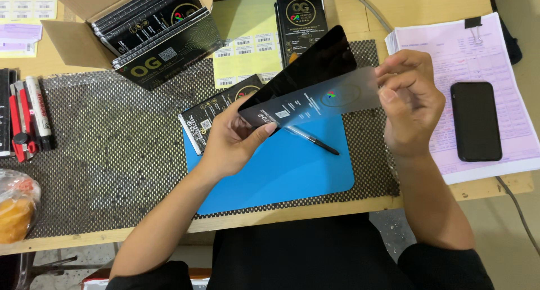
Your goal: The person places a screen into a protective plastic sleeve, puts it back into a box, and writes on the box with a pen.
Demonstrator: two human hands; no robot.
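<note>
Your left hand and right hand are both bare, no gloves, rings or watch showing. Forearms are uncovered too, sleeves don't reach into view. Lower down you're in plain black clothing, no visible markings.

Left hand covers the lower end of the black panel, so that corner can't be seen. The clear film hides part of the panel behind it, and its right end vanishes under the right hand fingers. The pen runs up under the film, its top end out of sight. The black pack is half covered by the left hand. At far left, the bag is cut by the picture's edge and blurred. Sticker sheets: print too small to tell. The cardboard box is clipped at the top.
</note>
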